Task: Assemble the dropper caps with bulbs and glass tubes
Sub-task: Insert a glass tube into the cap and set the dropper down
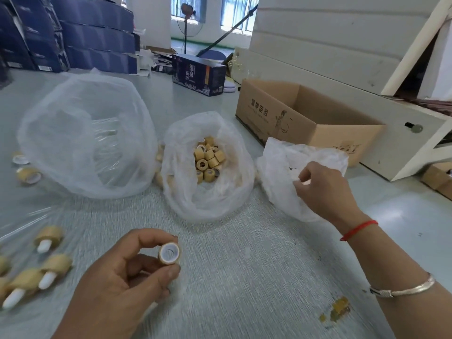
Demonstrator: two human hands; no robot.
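My left hand (122, 277) pinches one tan dropper cap (169, 253) between thumb and fingers, its white-lined opening facing me. My right hand (322, 189) reaches into the white plastic bag (281, 167) at the right, fingers curled among small white pieces; what it holds is hidden. Between the hands, an open clear bag (208, 199) holds several loose tan caps (209, 160). At the lower left lie several assembled caps with white bulbs (46, 238).
A large, mostly empty clear bag (85, 138) stands at the left, with loose caps (28, 174) beside it. An open cardboard box (305, 118) sits behind the right bag, a dark blue carton (198, 75) farther back. Yellow crumbs (337, 311) lie at the lower right.
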